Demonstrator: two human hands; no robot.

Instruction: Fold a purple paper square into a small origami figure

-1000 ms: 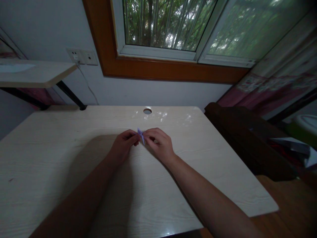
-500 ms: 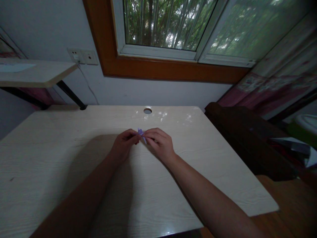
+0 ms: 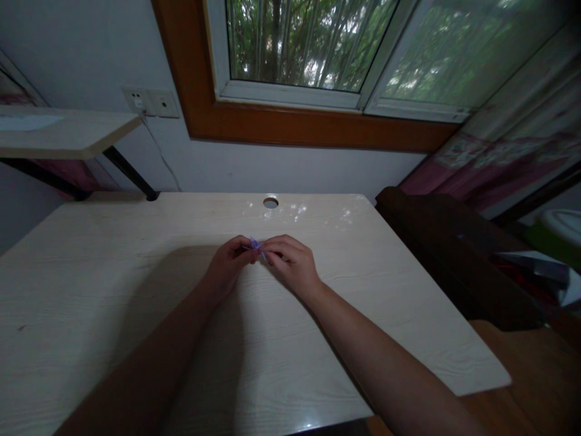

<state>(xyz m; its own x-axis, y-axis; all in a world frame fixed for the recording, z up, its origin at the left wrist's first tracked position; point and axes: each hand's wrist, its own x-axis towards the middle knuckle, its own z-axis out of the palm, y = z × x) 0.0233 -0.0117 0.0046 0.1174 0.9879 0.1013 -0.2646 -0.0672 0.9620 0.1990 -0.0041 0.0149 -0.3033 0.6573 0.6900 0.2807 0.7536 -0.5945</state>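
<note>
A small purple piece of what looks like folded paper (image 3: pixel 255 243) is pinched between both hands over the middle of the desk. My left hand (image 3: pixel 224 264) grips its left side, thumb and forefinger closed together. From the other side, my right hand (image 3: pixel 294 261) has its fingertips closed on the right part. Pointed purple bits stick up between the fingertips, and a thin strip hangs below them. Fingers cover much of the piece, so its full shape is hidden.
The pale wood-grain desk (image 3: pixel 299 351) has a round cable hole (image 3: pixel 271 203) near its back edge. A raised shelf (image 3: pixel 68 136) on black legs stands at the back left. Dark furniture (image 3: pixel 436 254) adjoins the right side, below a curtain. A window (image 3: pixel 313 48) is behind.
Between the fingertips the purple paper has turned slightly, and its upper part now looks broader and more pointed. Both hands stay almost in place.
</note>
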